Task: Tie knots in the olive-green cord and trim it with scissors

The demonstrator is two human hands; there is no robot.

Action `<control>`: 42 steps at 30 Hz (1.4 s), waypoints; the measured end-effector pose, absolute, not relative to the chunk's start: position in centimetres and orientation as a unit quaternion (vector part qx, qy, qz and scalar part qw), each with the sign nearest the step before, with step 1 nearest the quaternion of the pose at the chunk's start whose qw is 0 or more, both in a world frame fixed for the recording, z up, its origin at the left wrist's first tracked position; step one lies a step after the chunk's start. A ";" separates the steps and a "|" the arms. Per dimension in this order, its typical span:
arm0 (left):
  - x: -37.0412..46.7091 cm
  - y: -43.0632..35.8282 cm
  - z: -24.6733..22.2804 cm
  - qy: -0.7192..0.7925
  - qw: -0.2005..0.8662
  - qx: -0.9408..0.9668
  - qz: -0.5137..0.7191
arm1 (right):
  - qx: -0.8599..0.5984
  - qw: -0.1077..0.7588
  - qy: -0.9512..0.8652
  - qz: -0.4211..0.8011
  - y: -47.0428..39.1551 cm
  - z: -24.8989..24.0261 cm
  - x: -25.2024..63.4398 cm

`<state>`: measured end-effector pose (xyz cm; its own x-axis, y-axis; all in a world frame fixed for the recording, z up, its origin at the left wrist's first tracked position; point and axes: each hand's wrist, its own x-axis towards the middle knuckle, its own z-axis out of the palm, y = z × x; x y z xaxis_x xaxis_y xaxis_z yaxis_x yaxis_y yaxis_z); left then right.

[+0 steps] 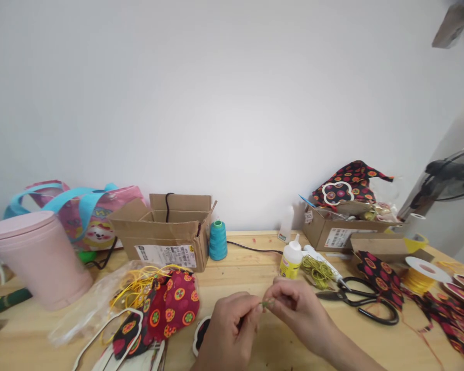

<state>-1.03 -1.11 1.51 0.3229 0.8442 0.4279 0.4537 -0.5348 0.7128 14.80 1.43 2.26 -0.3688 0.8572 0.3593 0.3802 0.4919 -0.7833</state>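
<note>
Cord bit [267,304]: small olive-green piece, pinched betw. both hands just above the table [255,268], low centre of view. Too small to tell if knotted or frayed.
Cord axis: short visible length runs roughly left-right, spanning the gap betw. the two sets of fingertips.
Left hand [230,330]: fingers curled, thumb & forefinger pressed together on the cord's left end; back of hand faces camera.
Right hand [299,309]: same pinch on the right end, wrist coming in from lower right.
Nearer hand: neither really; the cord sits midway, both touching it. Hands nearly meet, fingertips just apart.
Cord bundle [317,270]: loose olive-green tangle up-right of the hands, beside the glue bottle [291,260]; right hand is the closer one to it.
Scissors [361,299]: black handles, lying flat right of the right hand, near but not touching.
Fabric pieces [174,304]: red & black w/ dots, left of the left hand, partly over yellow cord [139,281] and a plastic bag.
Further back: open cardboard box [166,232], teal thread cone [217,240], second box w/ patterned fabric [342,226] at right.
Far left: pink container [36,257], well apart from the hands.
Far right: yellow ribbon spool [423,273] and more patterned pieces at the table edge.
</note>
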 end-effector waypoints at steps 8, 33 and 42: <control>-0.9 -0.8 1.4 0.463 0.228 0.752 0.410 | -0.338 0.359 -0.869 -0.049 -0.5 1.3 14.6; -1.0 -0.8 1.7 0.473 0.192 0.773 0.377 | -0.368 0.375 -0.849 0.057 0.3 1.8 14.6; -0.7 -0.7 1.8 0.454 0.224 0.785 0.358 | -0.352 0.384 -0.853 0.034 0.3 1.9 15.2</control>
